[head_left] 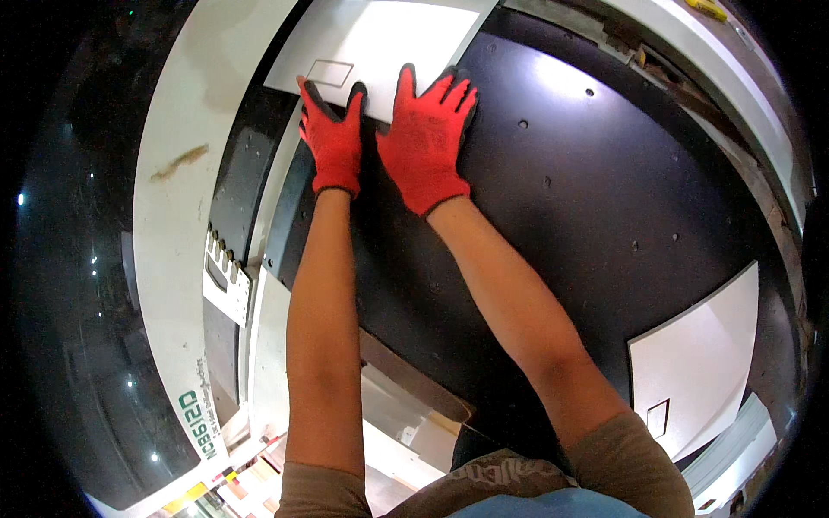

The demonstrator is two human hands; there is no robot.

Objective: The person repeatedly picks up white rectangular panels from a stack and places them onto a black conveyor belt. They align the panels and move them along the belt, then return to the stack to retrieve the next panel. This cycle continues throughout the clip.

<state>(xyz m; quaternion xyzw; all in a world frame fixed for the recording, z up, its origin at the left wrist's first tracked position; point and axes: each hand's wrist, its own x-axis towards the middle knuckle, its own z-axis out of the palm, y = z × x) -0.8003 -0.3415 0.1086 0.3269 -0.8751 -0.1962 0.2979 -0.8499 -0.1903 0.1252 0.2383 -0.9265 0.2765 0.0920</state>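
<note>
A white flat panel (393, 65) lies at the far end of the black table surface (553, 233), with a small rectangular outline near its left corner. My left hand (332, 142), in a red glove with dark fingertips, is at the panel's near edge; its thumb and index finger are spread on either side of that outline. My right hand (427, 138), gloved alike, lies over the near right part of the panel with its fingers stretched out. Both palms face down, so their undersides are hidden.
Another white panel (691, 371) with a similar outline lies at the right, beside a stack of pale sheets (734, 453). A cream machine beam (186, 173) runs along the left, next to a white slotted bracket (227, 281). Small round studs dot the black surface.
</note>
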